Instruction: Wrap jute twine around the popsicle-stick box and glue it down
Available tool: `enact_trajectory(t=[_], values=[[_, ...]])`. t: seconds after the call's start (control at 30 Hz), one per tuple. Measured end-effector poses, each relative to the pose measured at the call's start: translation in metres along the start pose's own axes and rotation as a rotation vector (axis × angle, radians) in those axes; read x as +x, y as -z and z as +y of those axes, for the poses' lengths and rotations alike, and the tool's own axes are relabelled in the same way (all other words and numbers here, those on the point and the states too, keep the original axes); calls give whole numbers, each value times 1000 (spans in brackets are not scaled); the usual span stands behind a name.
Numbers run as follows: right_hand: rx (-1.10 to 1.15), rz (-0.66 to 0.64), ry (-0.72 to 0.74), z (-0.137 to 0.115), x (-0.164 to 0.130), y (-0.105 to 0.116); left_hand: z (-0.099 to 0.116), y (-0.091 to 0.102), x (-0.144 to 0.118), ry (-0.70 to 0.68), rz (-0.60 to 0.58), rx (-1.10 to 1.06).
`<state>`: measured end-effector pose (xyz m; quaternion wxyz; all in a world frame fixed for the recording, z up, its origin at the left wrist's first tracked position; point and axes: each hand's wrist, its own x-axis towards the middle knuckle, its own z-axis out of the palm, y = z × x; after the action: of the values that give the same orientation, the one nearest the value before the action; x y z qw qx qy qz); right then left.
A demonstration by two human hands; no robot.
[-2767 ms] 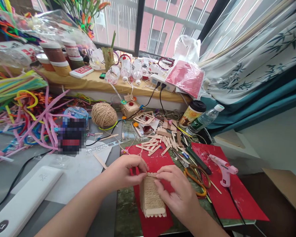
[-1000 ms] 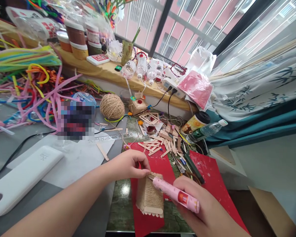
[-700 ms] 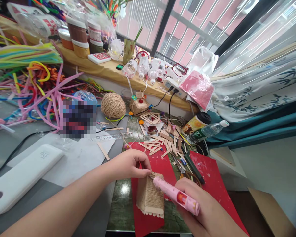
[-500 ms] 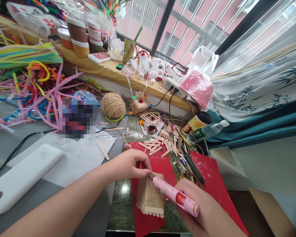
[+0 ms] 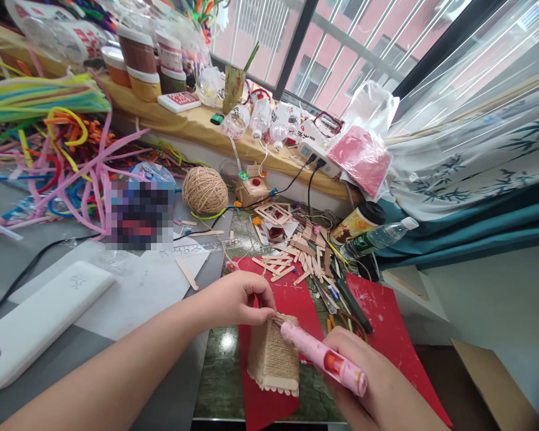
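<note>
While the left hand (image 5: 237,297) pinches the top edge of a twine-wrapped stick piece (image 5: 273,354) lying on a red sheet (image 5: 291,299), the right hand (image 5: 381,389) is closed around a pink glue gun (image 5: 324,358), whose nozzle touches that same top edge. Behind them on the surface (image 5: 215,383) lie loose craft sticks (image 5: 296,260) and, well apart, a twine ball (image 5: 205,190).

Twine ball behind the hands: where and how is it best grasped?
Probably from above, fingers spread round the twine ball at its widest part. It is round with no handle and its top is free; a wooden box crowds its right side and a blurred item its left.
</note>
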<state>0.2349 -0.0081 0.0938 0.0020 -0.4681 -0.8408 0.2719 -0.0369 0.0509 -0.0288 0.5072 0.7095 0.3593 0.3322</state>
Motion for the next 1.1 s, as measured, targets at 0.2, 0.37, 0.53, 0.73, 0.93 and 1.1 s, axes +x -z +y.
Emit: enact_trajectory(t=[0.2, 0.37, 0.53, 0.73, 0.93, 1.1], values=[[-1, 7, -8, 0, -2, 1, 1, 0, 1, -4, 1, -4], [8, 9, 28, -3, 1, 0, 4, 1, 2, -4, 0, -2], [-2, 8, 17, -3, 3, 0, 0, 1, 2, 3, -10, -1], [-19, 10, 1, 0, -1, 3, 3, 1, 1, 12, -7, -9], [-30, 21, -7, 2, -6, 2, 5, 1, 2, 17, -6, -17], [-43, 34, -22, 4, -9, 0, 4, 0, 1, 7, -8, -12]])
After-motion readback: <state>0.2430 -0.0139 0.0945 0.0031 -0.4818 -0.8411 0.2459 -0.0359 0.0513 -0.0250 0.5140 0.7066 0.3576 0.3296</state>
